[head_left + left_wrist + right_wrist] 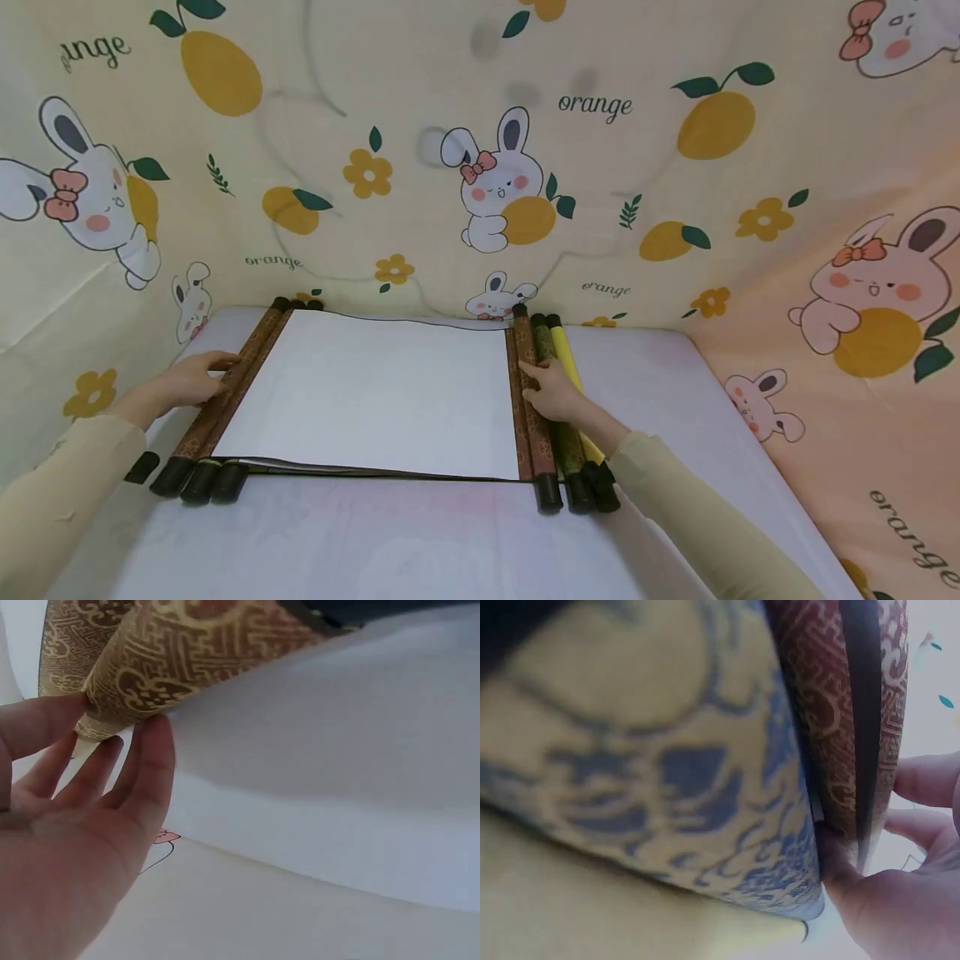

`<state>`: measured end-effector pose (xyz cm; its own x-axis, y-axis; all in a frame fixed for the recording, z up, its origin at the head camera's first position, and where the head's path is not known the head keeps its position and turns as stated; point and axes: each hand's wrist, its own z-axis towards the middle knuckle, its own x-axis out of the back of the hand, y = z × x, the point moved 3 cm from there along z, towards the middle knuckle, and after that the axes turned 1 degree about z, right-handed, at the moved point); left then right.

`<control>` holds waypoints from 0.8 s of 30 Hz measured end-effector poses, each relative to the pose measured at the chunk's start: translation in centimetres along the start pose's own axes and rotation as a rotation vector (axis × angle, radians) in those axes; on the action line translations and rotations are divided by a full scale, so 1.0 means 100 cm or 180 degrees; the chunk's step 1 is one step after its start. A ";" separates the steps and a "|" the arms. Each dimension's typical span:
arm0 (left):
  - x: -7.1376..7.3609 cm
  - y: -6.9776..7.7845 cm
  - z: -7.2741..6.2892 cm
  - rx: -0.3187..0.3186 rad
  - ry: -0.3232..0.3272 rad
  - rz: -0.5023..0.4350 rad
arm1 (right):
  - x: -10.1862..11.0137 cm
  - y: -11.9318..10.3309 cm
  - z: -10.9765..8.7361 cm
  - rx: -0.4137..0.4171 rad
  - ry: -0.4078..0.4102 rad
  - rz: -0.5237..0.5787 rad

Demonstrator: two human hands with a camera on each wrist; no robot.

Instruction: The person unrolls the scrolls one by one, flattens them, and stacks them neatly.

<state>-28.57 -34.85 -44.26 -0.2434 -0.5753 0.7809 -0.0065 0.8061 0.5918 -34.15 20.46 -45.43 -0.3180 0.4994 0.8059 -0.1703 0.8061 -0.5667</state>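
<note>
A partly unrolled scroll (375, 387) lies on the table, its white sheet facing up between brown patterned rolled ends. At its left edge, my left hand (197, 379) grips the brown roll (243, 358); in the left wrist view the thumb and fingertips hold the gold-patterned roll (172, 660) from either side. My right hand (555, 393) pinches the right brown roll (540, 450). In the right wrist view, thumb and fingers stand on opposite sides of a reddish-brown roll (825, 727). Close by it, a blue-patterned scroll (690, 772) fills much of that view.
A green patterned scroll (570, 450) and a yellow one (567, 358) lie right of the open scroll. Several black end knobs (228, 483) show at the lower left. Behind stands a cloth backdrop (420, 83) printed with rabbits and oranges, above the white tabletop (337, 542).
</note>
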 end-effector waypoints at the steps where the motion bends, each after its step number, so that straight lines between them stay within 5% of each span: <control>1: -0.001 -0.002 -0.001 0.0042 -0.0034 -0.0041 | 0.000 0.000 0.000 0.0013 -0.0012 -0.0102; 5: -0.001 -0.007 -0.002 0.0048 -0.0054 -0.0085 | 0.002 0.000 -0.003 -0.0029 -0.0043 -0.0371; 12: -0.001 -0.006 -0.005 -0.0025 -0.0006 0.0073 | 0.004 0.003 -0.003 -0.0043 -0.0089 -0.0294; 24: -0.002 0.006 -0.004 -0.0221 0.0309 0.1026 | 0.003 0.004 -0.003 0.0337 -0.0002 -0.0201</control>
<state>-28.13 -34.28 -44.02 -0.1288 -0.3056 0.9434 0.1227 0.9391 0.3209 -34.04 21.06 -45.37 -0.3040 0.4486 0.8404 -0.2877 0.7978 -0.5299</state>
